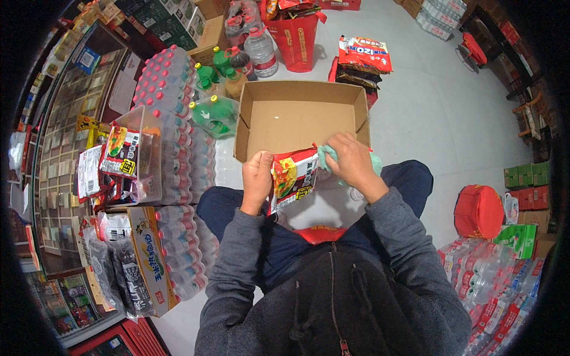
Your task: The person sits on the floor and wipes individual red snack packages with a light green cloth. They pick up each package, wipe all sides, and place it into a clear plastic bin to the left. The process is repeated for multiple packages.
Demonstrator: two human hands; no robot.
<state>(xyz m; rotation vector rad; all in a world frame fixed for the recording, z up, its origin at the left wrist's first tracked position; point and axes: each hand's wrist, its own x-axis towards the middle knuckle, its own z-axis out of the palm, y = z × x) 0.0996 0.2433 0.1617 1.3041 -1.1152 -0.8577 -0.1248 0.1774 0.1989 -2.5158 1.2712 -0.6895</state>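
Note:
My left hand [257, 179] grips the left edge of a red, black and white instant noodle packet [295, 178] with a food picture on its front. A light green cloth [328, 156] is bunched in my right hand [352, 162], against the packet's right end; part of it hangs out below the palm. Both hands are over the near edge of an open cardboard box [303, 124]. Its visible floor is bare apart from a small white speck. The fingertips behind the packet are hidden.
At left, a clear plastic bin [149, 173] of snack packets and a printed carton [151, 262] stand beside shrink-wrapped bottles [182, 231]. Green bottles [218, 107] flank the box. Beyond it are a red bag [294, 40] and stacked noodle packs [365, 55]. A red stool [476, 211] stands right.

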